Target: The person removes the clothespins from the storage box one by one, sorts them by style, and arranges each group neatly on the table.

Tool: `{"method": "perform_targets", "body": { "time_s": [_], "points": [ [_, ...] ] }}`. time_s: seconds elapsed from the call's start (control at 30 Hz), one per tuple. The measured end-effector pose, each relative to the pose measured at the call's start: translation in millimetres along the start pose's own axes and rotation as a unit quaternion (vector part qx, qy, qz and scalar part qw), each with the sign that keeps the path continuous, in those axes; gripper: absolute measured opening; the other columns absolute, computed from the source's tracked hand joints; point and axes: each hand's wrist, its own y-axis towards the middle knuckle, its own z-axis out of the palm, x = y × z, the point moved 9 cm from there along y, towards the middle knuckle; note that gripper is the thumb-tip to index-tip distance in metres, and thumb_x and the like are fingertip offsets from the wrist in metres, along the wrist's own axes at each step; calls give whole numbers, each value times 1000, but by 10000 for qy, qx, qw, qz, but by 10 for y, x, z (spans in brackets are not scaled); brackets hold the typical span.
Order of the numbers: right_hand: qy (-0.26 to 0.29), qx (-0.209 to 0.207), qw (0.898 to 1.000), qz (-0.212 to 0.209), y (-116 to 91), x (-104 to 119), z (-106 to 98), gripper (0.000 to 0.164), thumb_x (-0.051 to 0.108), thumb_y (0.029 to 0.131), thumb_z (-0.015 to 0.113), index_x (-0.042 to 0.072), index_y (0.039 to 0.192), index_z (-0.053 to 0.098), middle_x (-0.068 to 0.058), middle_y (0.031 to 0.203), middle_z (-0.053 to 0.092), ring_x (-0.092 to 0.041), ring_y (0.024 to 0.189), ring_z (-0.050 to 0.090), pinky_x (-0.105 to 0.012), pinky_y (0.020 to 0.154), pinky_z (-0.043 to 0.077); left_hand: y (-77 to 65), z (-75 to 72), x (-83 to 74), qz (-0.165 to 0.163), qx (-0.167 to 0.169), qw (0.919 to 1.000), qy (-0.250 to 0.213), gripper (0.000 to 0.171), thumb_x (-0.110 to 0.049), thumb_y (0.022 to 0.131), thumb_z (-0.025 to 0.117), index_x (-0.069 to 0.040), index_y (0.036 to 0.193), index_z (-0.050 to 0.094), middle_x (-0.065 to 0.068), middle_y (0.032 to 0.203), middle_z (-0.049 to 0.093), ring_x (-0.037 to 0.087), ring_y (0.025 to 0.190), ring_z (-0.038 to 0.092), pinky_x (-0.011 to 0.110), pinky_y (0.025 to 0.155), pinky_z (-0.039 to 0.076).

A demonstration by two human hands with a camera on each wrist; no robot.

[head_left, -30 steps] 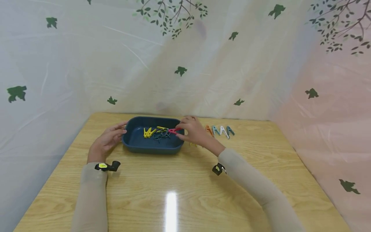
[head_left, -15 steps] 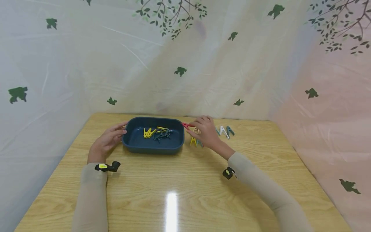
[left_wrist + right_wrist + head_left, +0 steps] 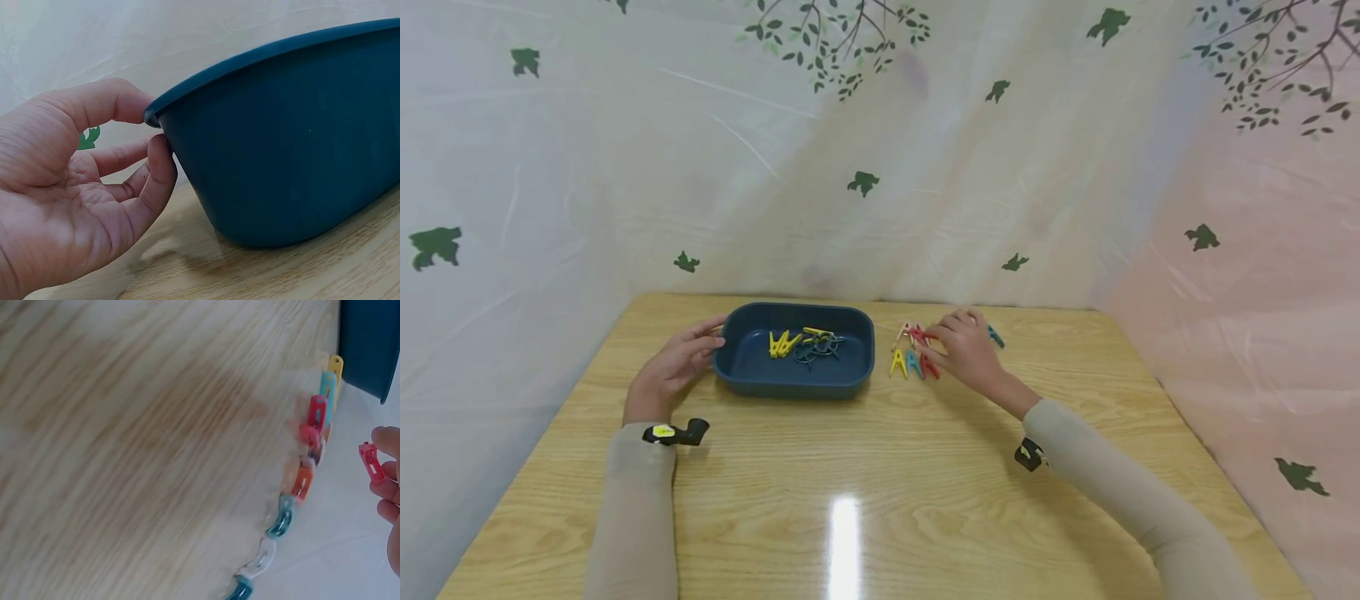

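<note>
My right hand (image 3: 966, 346) pinches a small pinkish-red clothespin (image 3: 372, 464) between thumb and fingers, above the table. Beneath and beside it lies a group of clothespins: yellow (image 3: 898, 363), light blue (image 3: 913, 364) and red (image 3: 930, 367) in front, with a beige clothespin (image 3: 902, 336) behind. A dark teal clothespin (image 3: 996, 336) shows past the hand; others are hidden from the head view. My left hand (image 3: 673, 367) touches the left end of a dark blue basin (image 3: 793, 388), its fingertips at the outside of the rim and wall.
Inside the basin lie several yellow clothespins (image 3: 784, 343) and dark clips with wire rings (image 3: 817, 347). In the right wrist view, orange (image 3: 302, 481) and white (image 3: 259, 557) clothespins continue the row. A patterned cloth (image 3: 760, 208) hangs behind the wooden table (image 3: 760, 483).
My right hand has carried the pinkish-red clothespin out of the basin, over its right rim and rightward above the row. My left hand stays at the basin's left end.
</note>
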Motion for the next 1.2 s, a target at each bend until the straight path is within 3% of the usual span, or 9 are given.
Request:
{"method": "perform_targets", "body": {
  "time_s": [0.23,0.47,0.8,1.2],
  "points": [
    [-59,121,9998,118,-140,-103,-39,26,25,75,91,6,88,79,-9,83,71,-28,83,60,-56,89,47,0,-23,6,-16,-60,10000,48,38,1,104,51,-20,136,58,-7,117,63,2,98,62,16,83,55],
    [-249,192,9995,53,-290,-180,-28,26,27,73,92,7,85,79,-7,79,70,-26,79,57,-52,85,46,-3,-26,-3,-20,-39,9998,184,49,-1,105,52,-12,152,44,-8,118,64,2,99,63,16,84,55],
    [-180,560,9982,151,-440,-250,44,30,29,74,91,7,90,79,-9,85,74,-27,82,59,-54,87,45,1,-28,-1,29,-9,9999,97,42,1,105,50,-17,143,52,-8,116,65,2,96,63,16,81,55],
    [-304,855,9956,251,-507,-253,117,30,32,76,90,8,89,79,-7,86,74,-27,84,60,-52,86,44,12,-28,7,50,-18,9998,176,44,0,104,52,-17,145,53,-8,117,65,2,97,62,17,82,55]
  ]
}}
